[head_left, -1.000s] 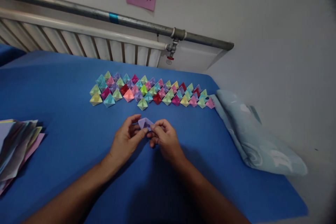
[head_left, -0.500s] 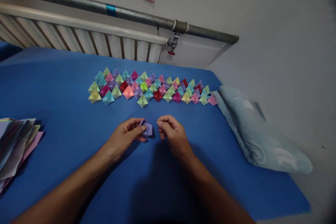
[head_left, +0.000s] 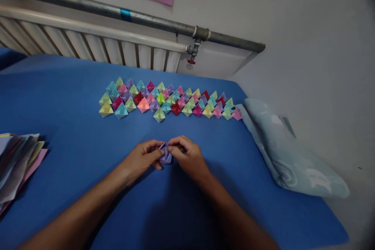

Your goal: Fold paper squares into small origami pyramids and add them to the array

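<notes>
A small folded purple paper (head_left: 166, 156) is held between my hands over the blue surface. My left hand (head_left: 148, 154) pinches its left side with the thumb in front. The fingers of my right hand (head_left: 186, 151) are closed on its upper right edge. Beyond my hands stand rows of small folded paper pieces (head_left: 176, 108) in green, pink, blue, purple, red and yellow. One pale green piece (head_left: 159, 115) sits a little in front of the rows.
A stack of coloured paper sheets (head_left: 19, 164) lies at the left edge. On the right is a folded light-blue cloth (head_left: 293, 156). A radiator (head_left: 96, 43) and a metal pipe (head_left: 164, 24) run along the wall behind the blue surface (head_left: 73, 144).
My right hand has moved left and now grips the purple paper, which it was apart from before. The purple paper and my left hand sit slightly lower in view.
</notes>
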Available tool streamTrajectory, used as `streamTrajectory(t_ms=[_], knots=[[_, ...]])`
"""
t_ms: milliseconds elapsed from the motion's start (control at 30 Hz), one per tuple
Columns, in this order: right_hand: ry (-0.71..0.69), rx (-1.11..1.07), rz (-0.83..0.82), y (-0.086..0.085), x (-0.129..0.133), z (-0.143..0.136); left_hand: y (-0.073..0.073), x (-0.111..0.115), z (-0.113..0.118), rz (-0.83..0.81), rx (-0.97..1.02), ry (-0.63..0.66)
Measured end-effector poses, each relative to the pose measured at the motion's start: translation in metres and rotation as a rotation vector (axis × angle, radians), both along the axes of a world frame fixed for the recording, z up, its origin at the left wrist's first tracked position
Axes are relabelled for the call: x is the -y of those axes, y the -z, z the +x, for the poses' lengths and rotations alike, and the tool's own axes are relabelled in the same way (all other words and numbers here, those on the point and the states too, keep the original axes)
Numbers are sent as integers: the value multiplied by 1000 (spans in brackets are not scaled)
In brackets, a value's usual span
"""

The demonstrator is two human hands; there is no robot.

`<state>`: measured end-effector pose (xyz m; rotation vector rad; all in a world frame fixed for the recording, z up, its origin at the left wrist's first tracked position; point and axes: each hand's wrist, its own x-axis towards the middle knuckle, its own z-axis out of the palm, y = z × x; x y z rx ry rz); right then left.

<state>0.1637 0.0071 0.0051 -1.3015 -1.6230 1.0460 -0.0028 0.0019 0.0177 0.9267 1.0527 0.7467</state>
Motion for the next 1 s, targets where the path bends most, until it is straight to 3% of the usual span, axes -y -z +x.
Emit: streamTrajectory(t_ms=[133,233,533,767,867,1000], knots=[[-49,180,236,4,1,1,3,0,0,0,1,30],[-75,247,294,7,2,1,6,1,0,-8,-2,66],[-98,324,269,10,3,0,10,0,-2,7,-42,174],[-62,276,141,5,5,-1,8,0,-3,13,-86,207],[-55,314,146,7,5,-1,8,1,-4,67,-181,199],[-49,366,155,10,4,-3,10,1,-7,255,-456,121]])
